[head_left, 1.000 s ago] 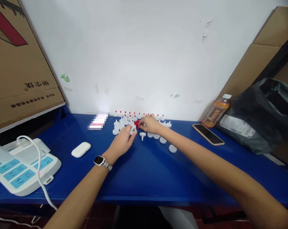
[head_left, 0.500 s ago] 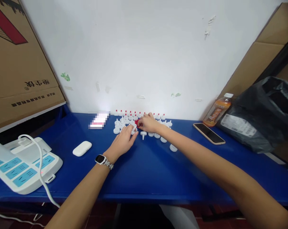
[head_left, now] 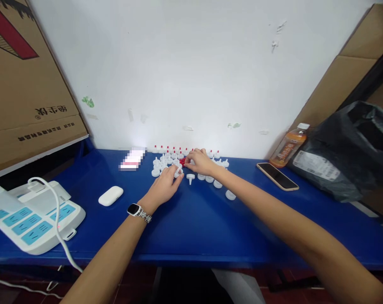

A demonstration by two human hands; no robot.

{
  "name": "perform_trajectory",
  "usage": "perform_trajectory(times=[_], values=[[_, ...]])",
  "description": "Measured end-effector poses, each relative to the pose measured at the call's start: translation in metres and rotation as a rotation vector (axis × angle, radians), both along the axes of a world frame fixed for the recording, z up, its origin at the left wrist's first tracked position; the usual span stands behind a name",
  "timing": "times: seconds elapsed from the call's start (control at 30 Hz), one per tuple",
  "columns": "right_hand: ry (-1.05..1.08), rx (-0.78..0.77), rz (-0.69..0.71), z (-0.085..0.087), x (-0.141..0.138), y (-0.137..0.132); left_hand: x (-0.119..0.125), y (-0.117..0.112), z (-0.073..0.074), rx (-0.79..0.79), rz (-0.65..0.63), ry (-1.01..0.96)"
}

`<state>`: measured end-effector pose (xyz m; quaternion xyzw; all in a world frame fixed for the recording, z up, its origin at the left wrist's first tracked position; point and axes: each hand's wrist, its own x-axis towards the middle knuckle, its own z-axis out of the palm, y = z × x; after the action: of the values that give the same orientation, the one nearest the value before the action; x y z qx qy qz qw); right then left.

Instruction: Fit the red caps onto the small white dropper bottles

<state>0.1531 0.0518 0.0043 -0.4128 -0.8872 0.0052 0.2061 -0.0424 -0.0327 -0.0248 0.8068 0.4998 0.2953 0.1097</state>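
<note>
Several small white nozzle caps (head_left: 216,184) lie scattered on the blue table (head_left: 194,219) near the wall, some with red tips in a row at the back. My left hand (head_left: 164,185), with a watch on the wrist, pinches one white cap (head_left: 177,172) at its fingertips. My right hand (head_left: 201,163) reaches across the pile with its fingers curled over a small heap of red tips (head_left: 182,161), pinching there. One white cap (head_left: 190,178) stands just in front of both hands.
A white power strip (head_left: 29,215) with a cable lies at the left edge, a white earbud case (head_left: 110,196) beside it. A phone (head_left: 277,176), an orange drink bottle (head_left: 288,147) and a black bag (head_left: 346,147) sit at the right. Cardboard leans on both sides.
Both hands stay at the pile with only slight finger shifts. The view has drifted a little, nothing else has moved.
</note>
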Motion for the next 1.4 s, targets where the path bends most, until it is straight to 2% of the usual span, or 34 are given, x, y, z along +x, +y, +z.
perform_trajectory(times=[0.1,0.2,0.37,0.67,1.03,1.2,1.4], values=[[0.411,-0.138,-0.002,0.002,0.005,-0.014,0.001,0.0,0.001,-0.002,-0.017,-0.039],[0.763,-0.251,-0.001,-0.005,0.004,-0.035,0.003,-0.002,0.002,-0.011,-0.063,-0.064],[1.001,-0.379,0.074,-0.021,-0.009,-0.065,0.008,-0.006,0.002,-0.01,-0.137,-0.069],[1.167,-0.457,0.08,-0.021,-0.011,-0.078,0.008,-0.009,0.003,0.009,-0.197,-0.037],[1.229,-0.529,0.102,-0.022,-0.014,-0.08,0.011,-0.011,0.004,0.027,-0.231,0.029],[1.229,-0.456,0.014,-0.024,-0.018,-0.083,0.01,-0.013,0.004,-0.009,-0.2,0.019],[1.056,-0.234,-0.065,-0.021,-0.024,-0.093,0.011,-0.015,0.004,0.004,-0.217,-0.121]])
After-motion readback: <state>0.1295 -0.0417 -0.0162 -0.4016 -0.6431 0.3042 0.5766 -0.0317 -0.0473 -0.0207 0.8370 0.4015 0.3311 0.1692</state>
